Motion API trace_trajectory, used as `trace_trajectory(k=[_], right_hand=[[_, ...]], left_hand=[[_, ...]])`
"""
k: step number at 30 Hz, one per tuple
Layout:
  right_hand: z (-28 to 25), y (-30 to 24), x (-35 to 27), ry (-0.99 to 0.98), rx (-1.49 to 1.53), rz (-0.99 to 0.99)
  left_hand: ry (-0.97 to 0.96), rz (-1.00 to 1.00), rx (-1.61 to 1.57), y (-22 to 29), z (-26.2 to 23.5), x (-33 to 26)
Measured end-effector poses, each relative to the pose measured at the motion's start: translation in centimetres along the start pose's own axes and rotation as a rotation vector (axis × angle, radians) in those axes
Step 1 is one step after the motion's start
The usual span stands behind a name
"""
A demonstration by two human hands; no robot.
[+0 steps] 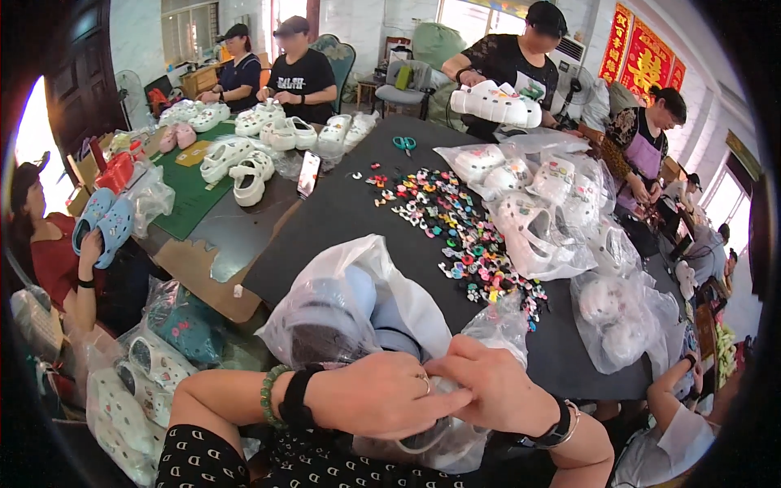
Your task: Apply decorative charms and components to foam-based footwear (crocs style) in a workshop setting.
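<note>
My left hand [370,396] and my right hand [492,386] meet at the table's near edge, fingers closed on a clear plastic bag [460,447] that hangs below them. The fingertips overlap, and a pale strap-like piece shows in the bag. Just beyond my left hand, another clear bag [411,301] stands on the table, its mouth open, with light blue clogs [358,293] inside. Crumpled clear plastic [500,325] lies beyond my right hand. Past it spreads a pile of small colourful shoe charms [455,228].
Bagged white clogs [545,220] crowd the table's right side. Green-handled scissors [404,145] and a phone [308,174] lie farther off. More white clogs [252,175] stand at left. Bagged clogs [134,390] sit beside my left arm. Several people work around; one at left holds blue clogs [104,228].
</note>
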State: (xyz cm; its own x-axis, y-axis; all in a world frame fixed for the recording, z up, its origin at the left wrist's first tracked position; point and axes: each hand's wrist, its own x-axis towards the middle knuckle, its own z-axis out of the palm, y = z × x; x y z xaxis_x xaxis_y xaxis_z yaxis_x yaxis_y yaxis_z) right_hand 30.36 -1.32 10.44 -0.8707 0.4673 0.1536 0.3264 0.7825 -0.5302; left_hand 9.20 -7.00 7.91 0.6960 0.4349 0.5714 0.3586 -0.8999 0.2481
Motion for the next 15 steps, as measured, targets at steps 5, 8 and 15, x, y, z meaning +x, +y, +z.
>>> trace_trajectory(k=[5, 8, 15], right_hand=[[0.7, 2.0, -0.5, 0.049, 0.101, -0.028], [0.7, 2.1, -0.7, 0.123, 0.204, -0.015], [-2.4, 4.3, -2.2, 0.478, 0.221, -0.070]], left_hand=[[0.284, -0.069, -0.060, 0.2, -0.8, 1.7], [0.258, -0.149, 0.119, 0.0, -1.6, 1.7], [0.137, -0.417, 0.104, 0.9, -3.9, 0.9]])
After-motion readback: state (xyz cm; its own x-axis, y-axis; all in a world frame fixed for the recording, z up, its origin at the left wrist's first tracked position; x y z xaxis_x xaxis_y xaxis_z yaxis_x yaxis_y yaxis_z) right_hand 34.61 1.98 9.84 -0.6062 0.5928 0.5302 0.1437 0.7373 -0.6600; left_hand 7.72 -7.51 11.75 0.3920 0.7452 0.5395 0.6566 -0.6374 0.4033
